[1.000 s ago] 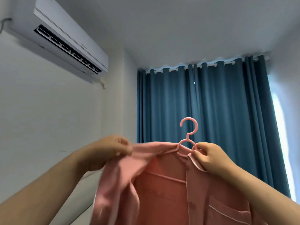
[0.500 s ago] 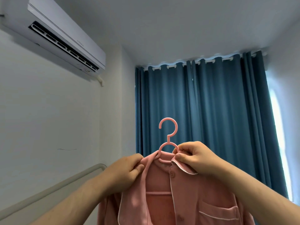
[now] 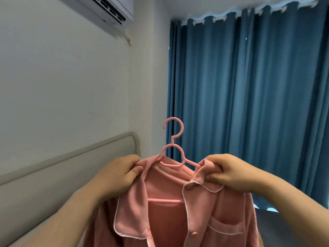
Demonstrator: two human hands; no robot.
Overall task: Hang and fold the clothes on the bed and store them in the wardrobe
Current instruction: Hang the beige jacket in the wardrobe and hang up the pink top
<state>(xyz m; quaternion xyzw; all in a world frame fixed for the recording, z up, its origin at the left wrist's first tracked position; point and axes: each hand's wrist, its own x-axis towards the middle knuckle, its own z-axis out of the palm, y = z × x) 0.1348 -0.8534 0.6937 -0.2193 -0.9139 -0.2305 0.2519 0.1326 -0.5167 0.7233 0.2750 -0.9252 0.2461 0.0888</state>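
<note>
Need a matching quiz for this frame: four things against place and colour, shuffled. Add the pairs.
1 hanger
2 curtain
3 air conditioner
4 headboard

A white, high on the wall, top left
B blue, right side
C pink, inside the shirt
D beige, lower left

Pairs: 1-C, 2-B, 3-A, 4-D

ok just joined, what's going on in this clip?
A person holds a pink pajama shirt up on a pink plastic hanger in front of blue curtains. The left hand grips the fabric at one shoulder. The right hand pinches the collar at the other, where part of the hanger arm shows bare. The shirt front hangs open at the top. The hanger's hook is free, on no rail, and no wardrobe is in view.
</note>
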